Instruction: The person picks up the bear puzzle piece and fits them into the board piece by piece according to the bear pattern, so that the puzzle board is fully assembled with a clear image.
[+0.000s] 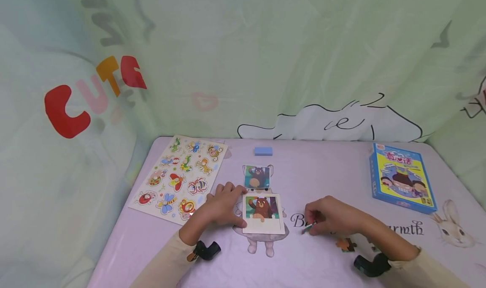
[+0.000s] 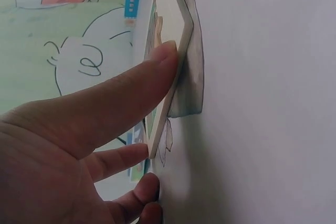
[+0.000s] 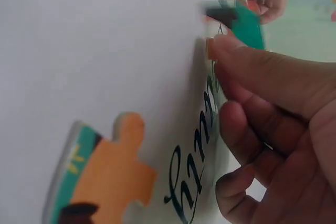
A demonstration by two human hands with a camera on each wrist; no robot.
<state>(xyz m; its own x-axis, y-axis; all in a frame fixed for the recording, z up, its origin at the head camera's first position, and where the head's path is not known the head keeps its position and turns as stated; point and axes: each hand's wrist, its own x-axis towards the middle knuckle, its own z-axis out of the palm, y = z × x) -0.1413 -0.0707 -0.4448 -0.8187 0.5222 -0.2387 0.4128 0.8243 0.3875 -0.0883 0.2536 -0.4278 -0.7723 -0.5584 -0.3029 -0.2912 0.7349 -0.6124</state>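
Bear puzzle tray [image 1: 264,224] flat on the lilac tablecloth [image 1: 322,178], used here as the landmark, upper rows already filled with a brown bear picture and the lower strip bare. Left hand [image 1: 222,205] laid against the tray's left edge, fingers nearly straight, thumb tip pressed to the near left corner and the other fingers touching the rim, curled round nothing; same contact plain in the left wrist view, thumb [image 2: 131,95] flat on the tray's thin edge [image 2: 176,66]. Right hand [image 1: 330,216] a little to the right of the tray, resting on the cloth over the printed lettering, fingertips [image 3: 236,51] pinched on a small green puzzle piece [image 3: 247,27] held just above the cloth. Another loose puzzle piece [image 1: 344,244], orange and teal, lying flat farther right of the tray and nearer the person, just beside the right wrist, touched by nothing. Small bear reference card [image 1: 257,177] directly behind the tray, almost touching its far edge. Blue eraser-like block [image 1: 263,151] farther back still. Insect puzzle board [image 1: 180,178] left of the tray, beyond the left hand. Blue game box [image 1: 400,177] well apart to the right rear.
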